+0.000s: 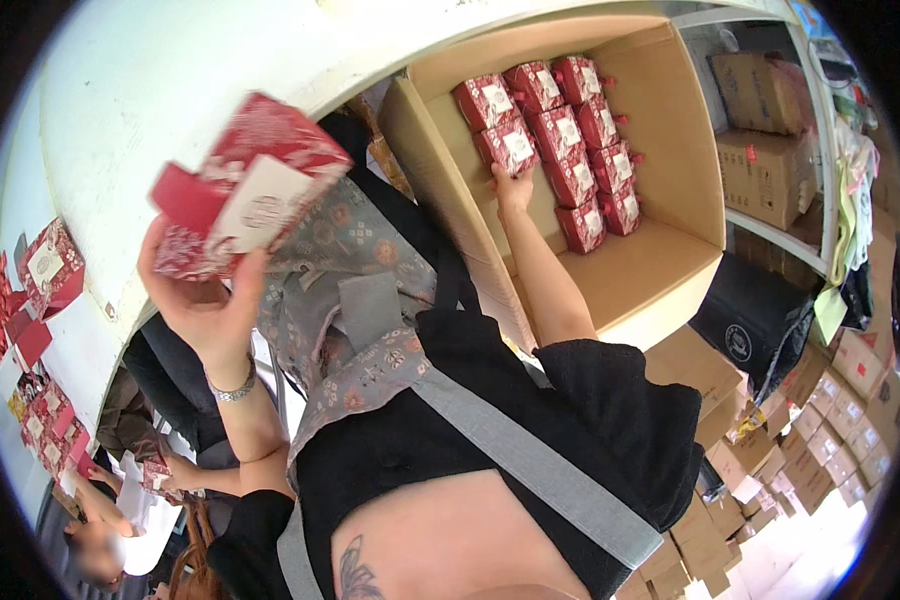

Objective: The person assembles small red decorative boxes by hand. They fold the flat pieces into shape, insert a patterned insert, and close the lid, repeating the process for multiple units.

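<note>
My left hand (pixel 205 315) holds up a red patterned gift box (pixel 295 150) with a pale label, over the edge of the white table. Its fingers and thumb grip the lower end of the box, whose red flap sticks out. My right hand (pixel 513 188) reaches into a large open carton (pixel 630 285), with its fingers closed on the near edge of a second red gift box (pixel 506 146). Several matching gift boxes (pixel 567 133) stand in rows beside it, labels facing up. The fingertips of my right hand are partly hidden by the box.
The white table (pixel 160 70) curves along the upper left, with more red boxes (pixel 52 268) on it. A co-worker (pixel 100 540) sits at the lower left, hands near red boxes. Cartons on a shelf (pixel 765 165), a black bag (pixel 745 320) and stacked cartons (pixel 840 420) fill the right side.
</note>
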`<state>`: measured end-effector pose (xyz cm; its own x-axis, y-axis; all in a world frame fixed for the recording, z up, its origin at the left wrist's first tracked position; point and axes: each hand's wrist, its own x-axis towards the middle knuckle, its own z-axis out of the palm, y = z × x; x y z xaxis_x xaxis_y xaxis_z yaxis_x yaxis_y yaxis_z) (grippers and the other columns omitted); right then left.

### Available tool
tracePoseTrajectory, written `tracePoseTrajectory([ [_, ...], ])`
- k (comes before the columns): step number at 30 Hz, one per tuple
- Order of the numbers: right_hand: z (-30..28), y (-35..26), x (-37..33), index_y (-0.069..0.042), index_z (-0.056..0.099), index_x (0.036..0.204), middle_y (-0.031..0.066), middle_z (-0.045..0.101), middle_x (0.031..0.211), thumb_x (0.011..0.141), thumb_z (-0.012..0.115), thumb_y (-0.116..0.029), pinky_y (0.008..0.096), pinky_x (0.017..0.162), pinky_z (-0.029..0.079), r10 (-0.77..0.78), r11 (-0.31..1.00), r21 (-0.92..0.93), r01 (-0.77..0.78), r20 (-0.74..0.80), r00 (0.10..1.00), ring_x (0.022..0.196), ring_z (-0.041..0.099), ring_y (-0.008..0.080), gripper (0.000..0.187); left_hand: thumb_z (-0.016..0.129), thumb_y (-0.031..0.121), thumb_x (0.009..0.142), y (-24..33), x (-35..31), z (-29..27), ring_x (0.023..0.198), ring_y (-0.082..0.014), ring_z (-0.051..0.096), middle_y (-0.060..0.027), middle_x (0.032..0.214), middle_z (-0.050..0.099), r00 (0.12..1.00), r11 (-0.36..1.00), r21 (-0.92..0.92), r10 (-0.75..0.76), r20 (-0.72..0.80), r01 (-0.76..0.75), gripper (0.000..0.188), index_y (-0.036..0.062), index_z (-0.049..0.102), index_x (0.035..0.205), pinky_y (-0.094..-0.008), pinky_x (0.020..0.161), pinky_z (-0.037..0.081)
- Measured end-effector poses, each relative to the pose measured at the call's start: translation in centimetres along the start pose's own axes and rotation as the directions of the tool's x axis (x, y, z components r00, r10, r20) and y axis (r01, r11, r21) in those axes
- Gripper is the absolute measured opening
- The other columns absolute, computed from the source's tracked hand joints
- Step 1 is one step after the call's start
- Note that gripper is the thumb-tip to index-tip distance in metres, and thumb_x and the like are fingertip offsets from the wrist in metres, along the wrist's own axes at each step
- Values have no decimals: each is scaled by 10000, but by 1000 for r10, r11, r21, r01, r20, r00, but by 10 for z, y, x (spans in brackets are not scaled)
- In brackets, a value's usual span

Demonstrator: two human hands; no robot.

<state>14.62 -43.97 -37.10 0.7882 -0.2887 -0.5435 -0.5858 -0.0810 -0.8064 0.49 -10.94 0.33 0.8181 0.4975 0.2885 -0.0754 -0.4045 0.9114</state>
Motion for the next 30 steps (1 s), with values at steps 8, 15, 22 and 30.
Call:
tracePoseTrajectory([
  [8,-44,-74,-51,71,362,1442,110,647,1113,853,747,-352,267,647,510,168,965,-243,-103,266,949,874,612,153,822,757,78,770,19,0,56,1150,-173,583,-92,1285,569,779,933,-89,-236,581,348,729,25,412,1411,-320,1006,447],
  [15,-76,-53,-26,-4,280,1461,102,587,1184,791,805,-373,330,684,525,27,984,-173,-37,-57,998,911,577,165,928,771,117,778,11,-13,76,1189,-167,550,-74,1283,572,665,873,-105,-280,692,477,725,44,424,1410,-333,999,439],
  [22,-46,-32,46,-126,621,862,10,604,769,796,818,-264,297,577,454,374,904,231,-360,-18,927,638,543,154,250,733,-9,824,-9,56,-59,1093,-214,614,-144,1257,598,981,965,-251,21,-194,-70,566,-34,477,1328,-309,951,488],
  [30,-79,-172,-109,-52,549,753,6,609,788,861,755,-85,232,653,444,-399,883,119,453,-316,861,722,513,82,235,721,46,871,-120,117,-233,1081,-193,586,-126,1216,605,935,938,329,17,-354,108,437,-70,488,1222,-310,993,444],
])
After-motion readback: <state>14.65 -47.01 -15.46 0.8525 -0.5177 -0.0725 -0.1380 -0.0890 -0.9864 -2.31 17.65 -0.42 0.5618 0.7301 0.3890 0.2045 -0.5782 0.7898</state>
